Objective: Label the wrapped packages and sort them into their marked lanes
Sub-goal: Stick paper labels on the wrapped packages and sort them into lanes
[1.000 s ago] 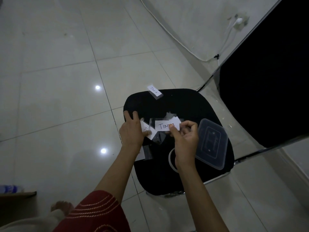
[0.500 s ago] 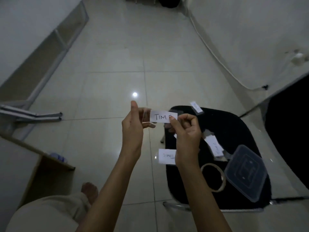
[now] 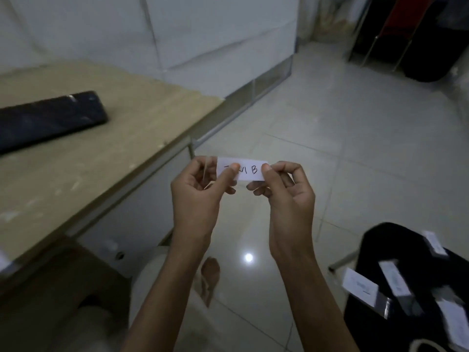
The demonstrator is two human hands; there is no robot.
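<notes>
You're pinching the paper label [image 3: 250,169], marked with a B, at both ends: left hand [image 3: 200,189] thumb over the first letters, right hand [image 3: 286,196] on the other end, both raised over the floor with fingers curled. Keep it taut and flat, square it up, then press it onto the dark package [image 3: 48,120] lying on the bench [image 3: 106,158] to your left. Spare labels [image 3: 359,287] sit on the black seat [image 3: 375,240], low right.

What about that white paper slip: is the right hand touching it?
Touching. The head view shows the right hand pinching the right end of the paper slip; the left hand pinches the other end.
</notes>
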